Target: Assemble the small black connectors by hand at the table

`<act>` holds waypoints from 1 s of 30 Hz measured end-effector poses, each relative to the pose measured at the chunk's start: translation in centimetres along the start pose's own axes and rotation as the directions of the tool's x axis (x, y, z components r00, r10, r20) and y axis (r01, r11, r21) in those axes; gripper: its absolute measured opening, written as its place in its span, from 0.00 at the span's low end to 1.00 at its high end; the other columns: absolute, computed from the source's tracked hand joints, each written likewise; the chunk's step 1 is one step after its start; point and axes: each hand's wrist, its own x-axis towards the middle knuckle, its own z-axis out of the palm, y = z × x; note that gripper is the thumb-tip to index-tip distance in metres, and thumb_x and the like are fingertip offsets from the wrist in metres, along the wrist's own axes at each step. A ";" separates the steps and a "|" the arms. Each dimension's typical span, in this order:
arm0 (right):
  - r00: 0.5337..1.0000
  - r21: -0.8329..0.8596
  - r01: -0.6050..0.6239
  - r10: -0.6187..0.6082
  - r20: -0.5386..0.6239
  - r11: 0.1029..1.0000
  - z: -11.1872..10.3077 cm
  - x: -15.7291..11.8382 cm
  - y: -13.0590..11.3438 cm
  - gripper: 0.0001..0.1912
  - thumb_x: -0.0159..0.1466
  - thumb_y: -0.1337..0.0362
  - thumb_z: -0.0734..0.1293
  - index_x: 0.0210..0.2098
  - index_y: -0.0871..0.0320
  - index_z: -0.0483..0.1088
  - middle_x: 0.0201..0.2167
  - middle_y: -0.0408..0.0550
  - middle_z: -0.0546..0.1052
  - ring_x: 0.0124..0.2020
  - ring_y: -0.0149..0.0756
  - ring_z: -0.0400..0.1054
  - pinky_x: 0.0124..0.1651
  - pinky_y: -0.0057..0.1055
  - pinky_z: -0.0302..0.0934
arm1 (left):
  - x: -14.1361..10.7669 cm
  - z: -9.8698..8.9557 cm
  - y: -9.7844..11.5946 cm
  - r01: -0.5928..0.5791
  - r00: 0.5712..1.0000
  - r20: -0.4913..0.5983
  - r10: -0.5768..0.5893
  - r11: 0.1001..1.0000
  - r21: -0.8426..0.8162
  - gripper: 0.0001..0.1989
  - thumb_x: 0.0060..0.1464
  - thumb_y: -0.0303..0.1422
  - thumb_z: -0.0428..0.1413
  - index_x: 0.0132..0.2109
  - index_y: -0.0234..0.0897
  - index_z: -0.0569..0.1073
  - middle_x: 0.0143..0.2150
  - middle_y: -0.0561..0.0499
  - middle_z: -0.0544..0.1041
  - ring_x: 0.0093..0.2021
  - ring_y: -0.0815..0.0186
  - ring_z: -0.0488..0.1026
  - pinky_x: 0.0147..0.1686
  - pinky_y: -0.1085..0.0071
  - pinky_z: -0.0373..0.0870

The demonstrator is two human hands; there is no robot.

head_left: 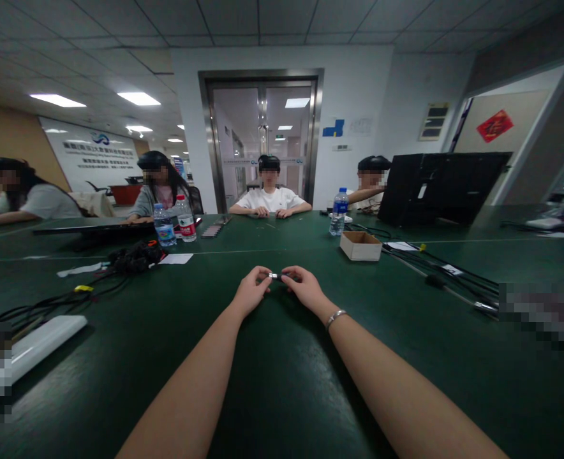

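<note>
Between my two hands is a small silver-and-black cylinder (274, 276), held level just above the green table. The fingertips of my left hand (254, 288) pinch its silver end. My right hand (305, 285), with a silver bracelet (335, 319) on the wrist, closes on the dark end. Fingers cover part of the cylinder, and it is too small for me to tell its exact kind.
An open cardboard box (360, 246) and a water bottle (339, 213) stand ahead on the right. Cables (435, 271) run along the right side. Two bottles (174, 223), black cables (136, 258) and a white bar (47, 344) lie leftward. Several people sit around the table.
</note>
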 end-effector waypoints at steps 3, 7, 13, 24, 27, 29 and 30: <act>1.000 0.007 0.003 -0.003 0.010 1.000 0.0 0.0 0.0 0.13 0.57 0.62 0.67 0.40 0.59 0.71 0.30 0.43 0.72 0.25 0.26 0.66 0.28 0.25 0.63 | 0.0 0.0 0.0 0.023 1.000 -0.005 -0.023 0.999 0.022 0.12 0.54 0.40 0.53 0.40 0.37 0.71 0.37 0.48 0.75 0.30 0.69 0.72 0.25 0.76 0.63; 1.000 0.007 0.005 -0.005 0.021 1.000 0.0 -0.1 -0.2 0.14 0.57 0.61 0.67 0.41 0.60 0.71 0.31 0.44 0.72 0.25 0.26 0.65 0.30 0.26 0.64 | 0.2 -0.1 0.0 0.037 0.999 -0.009 -0.037 0.997 0.062 0.15 0.54 0.45 0.51 0.35 0.36 0.71 0.34 0.48 0.75 0.30 0.67 0.72 0.26 0.74 0.64; 0.999 0.016 0.016 -0.017 0.042 1.000 0.0 -0.1 -0.1 0.13 0.56 0.63 0.67 0.41 0.59 0.71 0.30 0.43 0.72 0.26 0.26 0.65 0.31 0.26 0.63 | 0.3 -0.3 0.0 0.060 0.998 0.001 -0.060 0.991 0.120 0.21 0.54 0.50 0.49 0.31 0.35 0.72 0.30 0.49 0.74 0.30 0.66 0.71 0.27 0.73 0.65; 0.997 -0.036 0.058 -0.056 0.053 0.998 -0.1 0.0 0.0 0.15 0.55 0.61 0.67 0.41 0.59 0.72 0.32 0.44 0.72 0.28 0.28 0.65 0.34 0.28 0.62 | 0.5 -0.2 -0.3 0.054 0.998 -0.022 -0.051 0.984 0.167 0.27 0.53 0.55 0.45 0.26 0.34 0.71 0.25 0.51 0.73 0.25 0.68 0.68 0.27 0.71 0.64; 0.997 -0.043 0.058 -0.056 0.047 0.997 0.0 0.1 0.2 0.15 0.55 0.61 0.68 0.41 0.59 0.72 0.32 0.44 0.72 0.28 0.28 0.65 0.34 0.29 0.62 | 0.5 -0.1 -0.1 0.059 0.998 -0.028 -0.056 0.991 0.117 0.23 0.52 0.52 0.49 0.30 0.34 0.72 0.28 0.50 0.74 0.28 0.68 0.70 0.26 0.73 0.64; 0.997 -0.041 0.052 -0.049 0.051 0.998 0.0 0.1 0.3 0.15 0.55 0.61 0.68 0.41 0.59 0.72 0.31 0.44 0.73 0.28 0.29 0.66 0.34 0.29 0.62 | 0.4 -0.1 0.0 0.058 0.998 -0.030 -0.055 0.992 0.111 0.21 0.51 0.50 0.50 0.32 0.35 0.71 0.30 0.50 0.74 0.29 0.68 0.71 0.26 0.74 0.65; 0.998 -0.036 0.047 -0.045 0.055 0.998 0.0 0.1 0.3 0.15 0.55 0.60 0.67 0.41 0.59 0.72 0.30 0.44 0.72 0.28 0.29 0.66 0.33 0.28 0.62 | 0.3 -0.2 0.1 0.056 0.998 -0.028 -0.053 0.992 0.112 0.20 0.52 0.50 0.51 0.32 0.36 0.71 0.31 0.50 0.74 0.29 0.68 0.71 0.26 0.74 0.65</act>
